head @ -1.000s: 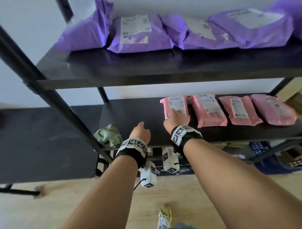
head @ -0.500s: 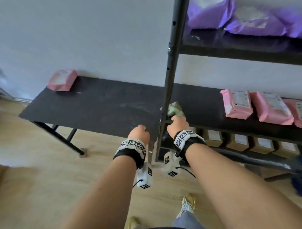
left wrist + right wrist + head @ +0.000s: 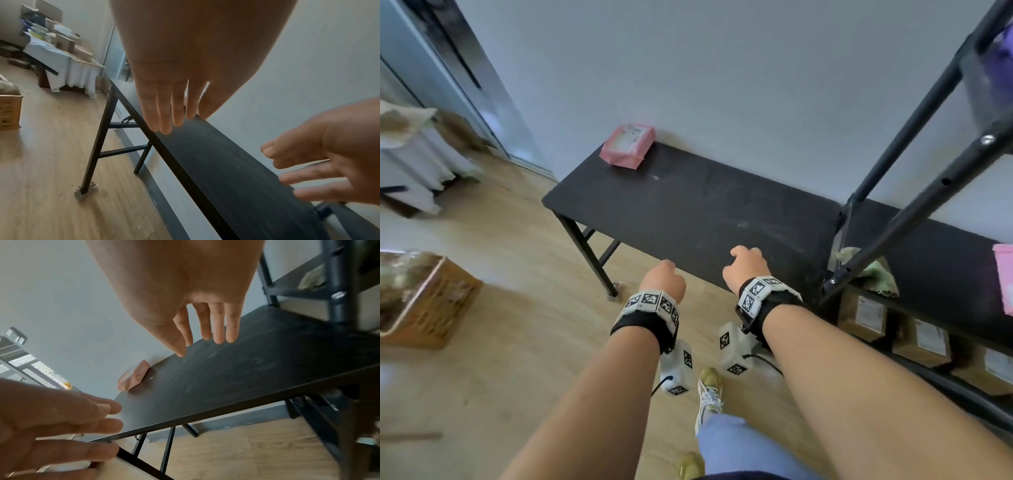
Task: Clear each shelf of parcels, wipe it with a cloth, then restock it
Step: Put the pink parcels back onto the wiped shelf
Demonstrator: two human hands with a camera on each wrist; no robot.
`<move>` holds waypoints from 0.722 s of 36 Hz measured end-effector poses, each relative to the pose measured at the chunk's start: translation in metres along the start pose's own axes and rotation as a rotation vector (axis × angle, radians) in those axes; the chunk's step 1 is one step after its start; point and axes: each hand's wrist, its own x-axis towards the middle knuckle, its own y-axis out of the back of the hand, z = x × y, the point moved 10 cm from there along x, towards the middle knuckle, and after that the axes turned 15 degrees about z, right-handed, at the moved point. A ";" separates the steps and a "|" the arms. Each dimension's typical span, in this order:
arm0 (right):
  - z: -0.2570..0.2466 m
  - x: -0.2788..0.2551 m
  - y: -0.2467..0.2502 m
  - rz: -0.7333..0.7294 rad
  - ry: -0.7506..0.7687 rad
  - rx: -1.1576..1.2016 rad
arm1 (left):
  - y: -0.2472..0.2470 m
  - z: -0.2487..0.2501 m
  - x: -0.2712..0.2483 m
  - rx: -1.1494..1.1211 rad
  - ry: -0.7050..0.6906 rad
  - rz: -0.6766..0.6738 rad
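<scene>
Hovering empty with relaxed, spread grips, the left hand (image 3: 663, 280) and right hand (image 3: 745, 266) likely sought the flat pink plastic parcel (image 3: 628, 146) on the long black bench (image 3: 698, 212).

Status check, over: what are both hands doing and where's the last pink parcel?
Both hands empty: left hand and right hand open. Pink parcel on black table's far corner. Nothing in between.

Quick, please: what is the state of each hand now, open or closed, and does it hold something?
Left hand: open, fingers straight, holding nothing.
Right hand: open, fingers straight, holding nothing.
</scene>
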 end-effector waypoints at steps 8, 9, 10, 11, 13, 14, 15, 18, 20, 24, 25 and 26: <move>-0.091 0.085 -0.044 -0.059 0.089 0.035 | 0.044 -0.014 0.095 0.021 0.043 0.121; -0.102 0.095 -0.048 -0.068 0.090 0.042 | 0.050 -0.016 0.107 0.021 0.058 0.135; -0.114 0.105 -0.052 -0.077 0.092 0.050 | 0.055 -0.018 0.118 0.019 0.075 0.147; -0.125 0.115 -0.055 -0.088 0.098 0.057 | 0.061 -0.021 0.131 0.017 0.088 0.160; -0.147 0.132 -0.063 -0.107 0.116 0.059 | 0.069 -0.025 0.153 0.002 0.112 0.181; -0.157 0.140 -0.067 -0.115 0.127 0.055 | 0.073 -0.027 0.163 -0.010 0.124 0.186; -0.166 0.146 -0.072 -0.122 0.139 0.050 | 0.075 -0.030 0.172 -0.020 0.137 0.189; -0.190 0.164 -0.087 -0.152 0.172 0.044 | 0.079 -0.038 0.197 -0.020 0.180 0.170; -0.204 0.177 -0.097 -0.171 0.179 0.040 | 0.081 -0.041 0.215 -0.027 0.195 0.159; -0.225 0.206 -0.115 -0.186 0.175 0.025 | 0.089 -0.042 0.260 -0.023 0.203 0.154; -0.230 0.215 -0.119 -0.183 0.167 0.021 | 0.092 -0.040 0.272 -0.027 0.196 0.152; -0.235 0.223 -0.122 -0.179 0.158 0.015 | 0.094 -0.038 0.284 -0.037 0.186 0.150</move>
